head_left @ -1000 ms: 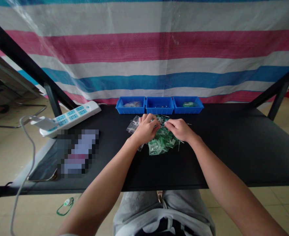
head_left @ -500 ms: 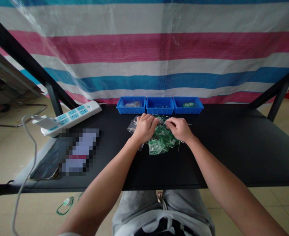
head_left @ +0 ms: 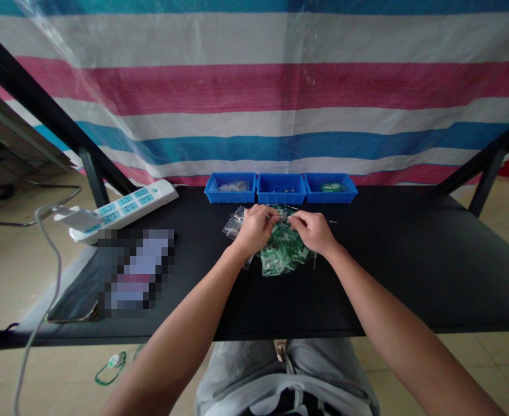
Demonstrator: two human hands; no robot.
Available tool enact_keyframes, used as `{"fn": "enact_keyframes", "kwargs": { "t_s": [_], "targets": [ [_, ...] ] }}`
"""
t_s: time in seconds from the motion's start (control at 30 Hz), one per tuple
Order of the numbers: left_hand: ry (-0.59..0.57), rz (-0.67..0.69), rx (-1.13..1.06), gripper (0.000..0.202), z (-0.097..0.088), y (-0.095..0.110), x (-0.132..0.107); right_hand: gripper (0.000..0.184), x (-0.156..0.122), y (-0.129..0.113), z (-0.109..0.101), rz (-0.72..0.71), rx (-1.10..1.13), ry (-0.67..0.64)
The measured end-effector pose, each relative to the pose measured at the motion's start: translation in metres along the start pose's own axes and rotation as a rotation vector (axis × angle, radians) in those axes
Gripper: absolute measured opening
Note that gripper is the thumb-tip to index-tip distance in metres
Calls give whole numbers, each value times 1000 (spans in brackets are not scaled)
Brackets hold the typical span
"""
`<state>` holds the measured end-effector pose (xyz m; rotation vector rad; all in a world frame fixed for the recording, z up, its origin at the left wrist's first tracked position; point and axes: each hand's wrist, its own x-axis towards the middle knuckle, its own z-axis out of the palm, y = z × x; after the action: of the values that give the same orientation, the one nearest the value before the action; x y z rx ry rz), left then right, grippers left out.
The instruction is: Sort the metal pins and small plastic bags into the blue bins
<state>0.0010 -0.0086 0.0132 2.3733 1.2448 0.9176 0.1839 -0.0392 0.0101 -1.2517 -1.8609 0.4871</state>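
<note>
A pile of small clear plastic packets with green contents point(head_left: 283, 254) lies in the middle of the black table, with thin metal pieces on its far side. Over the pile's left part is my left hand point(head_left: 256, 228), its fingers closed in a pinch. My right hand point(head_left: 314, 231) pinches at the right, its fingertips close to those of the left. What either pinch holds is too small to make out. A thin metal rod point(head_left: 331, 222) sticks out beyond my right hand. Clear plastic bags point(head_left: 234, 222) lie beside my left hand.
Three blue bins stand in a row behind the pile: the left bin point(head_left: 230, 196) has clear packets, the middle bin point(head_left: 281, 197) small metal parts, the right bin point(head_left: 331, 197) a green packet. At left are a power strip point(head_left: 124, 209) and a phone point(head_left: 74, 297). Striped sheeting hangs behind.
My right hand has shifted slightly left, so the fingertips of both hands are closer together. The pile and bins stay in place; the view has tilted a little.
</note>
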Motion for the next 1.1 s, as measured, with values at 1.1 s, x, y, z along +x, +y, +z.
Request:
{"fn": "enact_keyframes", "kwargs": {
  "t_s": [1.1],
  "targets": [
    [-104, -23, 62, 17, -18, -19, 3, 31, 46, 36, 0, -42, -398, 258]
  ]
}}
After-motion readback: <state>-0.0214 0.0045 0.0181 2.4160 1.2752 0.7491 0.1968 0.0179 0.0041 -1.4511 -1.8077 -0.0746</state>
